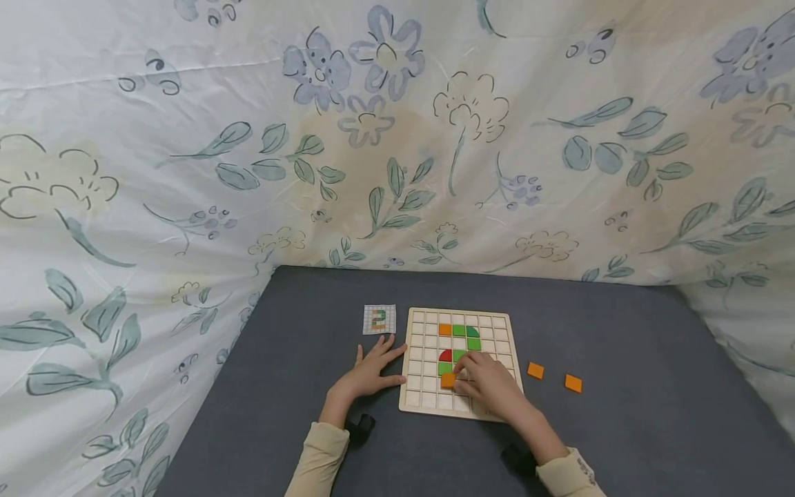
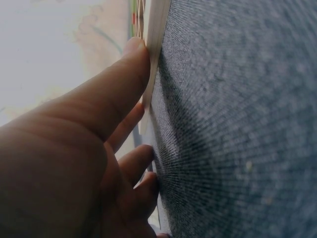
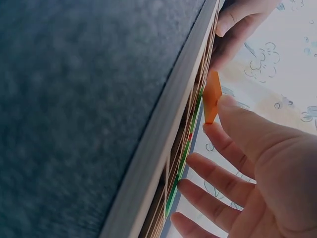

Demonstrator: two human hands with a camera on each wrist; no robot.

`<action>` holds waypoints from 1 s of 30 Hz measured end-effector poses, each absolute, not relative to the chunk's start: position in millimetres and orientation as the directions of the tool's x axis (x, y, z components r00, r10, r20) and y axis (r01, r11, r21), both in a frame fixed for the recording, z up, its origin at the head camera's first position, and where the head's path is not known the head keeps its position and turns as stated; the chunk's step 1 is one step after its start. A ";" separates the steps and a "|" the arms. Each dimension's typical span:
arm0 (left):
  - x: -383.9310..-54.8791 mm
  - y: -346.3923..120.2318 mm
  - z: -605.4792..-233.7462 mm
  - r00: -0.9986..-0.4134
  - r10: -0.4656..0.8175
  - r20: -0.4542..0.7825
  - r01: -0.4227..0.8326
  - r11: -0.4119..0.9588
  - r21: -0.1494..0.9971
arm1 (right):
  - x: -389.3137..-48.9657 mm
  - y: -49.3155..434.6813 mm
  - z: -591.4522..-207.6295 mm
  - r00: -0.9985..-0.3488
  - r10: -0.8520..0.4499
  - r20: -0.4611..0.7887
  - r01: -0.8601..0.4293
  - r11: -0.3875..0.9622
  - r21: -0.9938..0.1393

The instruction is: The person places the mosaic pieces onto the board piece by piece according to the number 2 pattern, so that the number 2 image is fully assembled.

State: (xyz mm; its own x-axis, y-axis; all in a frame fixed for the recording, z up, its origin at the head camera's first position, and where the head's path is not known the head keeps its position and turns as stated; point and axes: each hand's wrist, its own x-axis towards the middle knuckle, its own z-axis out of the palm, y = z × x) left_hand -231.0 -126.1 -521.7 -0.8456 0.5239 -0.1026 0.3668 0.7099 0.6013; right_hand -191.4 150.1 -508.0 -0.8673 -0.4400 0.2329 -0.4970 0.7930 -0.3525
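A wooden grid board point(image 1: 428, 345) lies on the dark table. My right hand point(image 1: 493, 386) is over its lower middle, pinching an orange square tile point(image 3: 212, 97) between thumb and index finger. That tile is tilted at the board's surface, just below a green square point(image 1: 445, 368). Spread loosely, the fingers of my left hand point(image 1: 368, 373) rest by the board's left edge, the thumb touching its rim. On the grid are another orange square point(image 1: 445, 330), several green pieces point(image 1: 459, 330) and a red rounded piece point(image 1: 446, 355). My right fingers partly cover one green piece.
A small pattern card point(image 1: 379, 319) with a coloured figure lies above my left hand. Right of the board are two loose orange tiles, one nearer point(image 1: 535, 371) and one farther point(image 1: 573, 383). Floral cloth point(image 1: 397, 172) hangs behind the table and along its sides.
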 end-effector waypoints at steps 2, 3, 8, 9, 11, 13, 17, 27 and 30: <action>-230.6 -126.1 -521.5 -0.846 0.523 -0.108 0.363 0.712 0.601 | -190.9 149.2 -507.9 -0.865 -0.443 0.235 -0.500 0.790 -0.353; -230.6 -126.2 -521.9 -0.845 0.523 -0.107 0.364 0.711 0.602 | -190.7 148.9 -508.0 -0.862 -0.448 0.239 -0.507 0.789 -0.347; -230.5 -126.1 -521.7 -0.846 0.521 -0.111 0.361 0.715 0.599 | -189.7 147.5 -508.7 -0.847 -0.468 0.253 -0.530 0.783 -0.326; -230.6 -126.0 -521.6 -0.846 0.522 -0.107 0.363 0.713 0.600 | -189.5 147.4 -508.5 -0.846 -0.469 0.254 -0.531 0.783 -0.325; -230.6 -126.0 -521.2 -0.846 0.522 -0.105 0.365 0.712 0.600 | -189.1 146.9 -508.2 -0.846 -0.467 0.256 -0.531 0.782 -0.326; -230.5 -126.0 -520.9 -0.846 0.524 -0.102 0.367 0.709 0.602 | -188.8 146.5 -508.0 -0.846 -0.466 0.260 -0.531 0.782 -0.325; -230.1 -126.2 -520.6 -0.846 0.524 -0.101 0.368 0.710 0.600 | -188.6 146.1 -508.3 -0.844 -0.466 0.266 -0.533 0.784 -0.319; -229.9 -125.7 -520.0 -0.848 0.519 -0.103 0.360 0.708 0.608 | -189.4 146.4 -509.3 -0.840 -0.471 0.269 -0.539 0.781 -0.317; -229.8 -125.6 -519.9 -0.849 0.519 -0.105 0.357 0.708 0.609 | -189.3 146.3 -508.5 -0.845 -0.468 0.260 -0.533 0.783 -0.321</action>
